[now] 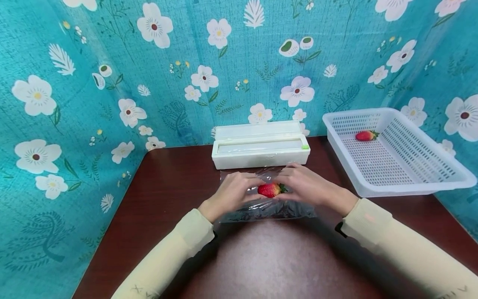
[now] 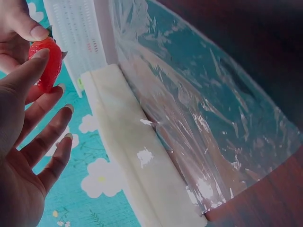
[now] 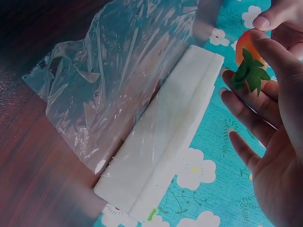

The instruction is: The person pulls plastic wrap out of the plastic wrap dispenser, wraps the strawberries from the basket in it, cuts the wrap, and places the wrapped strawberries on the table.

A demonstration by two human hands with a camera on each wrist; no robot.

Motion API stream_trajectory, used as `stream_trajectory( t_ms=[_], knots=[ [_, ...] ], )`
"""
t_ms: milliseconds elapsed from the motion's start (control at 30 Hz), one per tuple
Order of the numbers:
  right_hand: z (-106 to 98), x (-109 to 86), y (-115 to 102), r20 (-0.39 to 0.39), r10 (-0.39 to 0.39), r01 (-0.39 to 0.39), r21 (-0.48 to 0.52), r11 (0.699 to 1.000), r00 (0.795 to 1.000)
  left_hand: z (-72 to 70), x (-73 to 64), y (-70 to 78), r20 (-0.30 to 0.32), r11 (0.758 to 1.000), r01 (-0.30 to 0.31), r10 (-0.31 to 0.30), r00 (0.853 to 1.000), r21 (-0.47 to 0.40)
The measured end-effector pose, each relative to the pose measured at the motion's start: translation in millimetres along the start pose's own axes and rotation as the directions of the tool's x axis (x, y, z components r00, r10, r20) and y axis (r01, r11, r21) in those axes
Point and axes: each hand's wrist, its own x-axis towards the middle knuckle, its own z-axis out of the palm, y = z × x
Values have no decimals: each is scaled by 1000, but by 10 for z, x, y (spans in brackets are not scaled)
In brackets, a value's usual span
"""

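- the left hand (image 1: 234, 190) and right hand (image 1: 308, 185) pinch opposite ends of the strawberry (image 1: 268, 190) between thumb and fingers, presumably to steady something small.
- it is held above clear plastic film (image 1: 261, 214), spread before the white dispenser box (image 1: 261, 160), likely for easy reach.
- the strawberry looks glossy red, paler near its green leaves (image 3: 252, 72).

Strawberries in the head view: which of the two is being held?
The strawberry over the clear film, pinched by the left hand and right hand together; the other strawberry lies in the white basket, touched by neither.
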Motion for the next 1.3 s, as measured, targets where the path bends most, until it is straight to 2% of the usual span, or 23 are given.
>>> stream_trajectory(
  t_ms=[133, 333, 633, 1000, 1300],
  knots=[
    [33, 57, 24, 13, 11, -11, -29, 1000, 1000, -1, 43, -55, 28, 1000, 9, -10, 1000, 30],
    [134, 126, 96, 77, 57, -58, -1, 998, 995, 79, 116, -136, 82, 998, 31, -35, 996, 54],
    [366, 199, 208, 150, 42, -54, 73, 996, 988, 300, 169, -199, 203, 987, 72, -101, 974, 145],
    [546, 254, 260, 196, 12, -35, 115, 993, 981, 458, 118, -243, 253, 979, 92, -137, 958, 179],
    [626, 273, 308, 265, 69, -111, 150, 982, 962, 495, 94, -218, 280, 977, 142, -182, 943, 157]
  ],
)
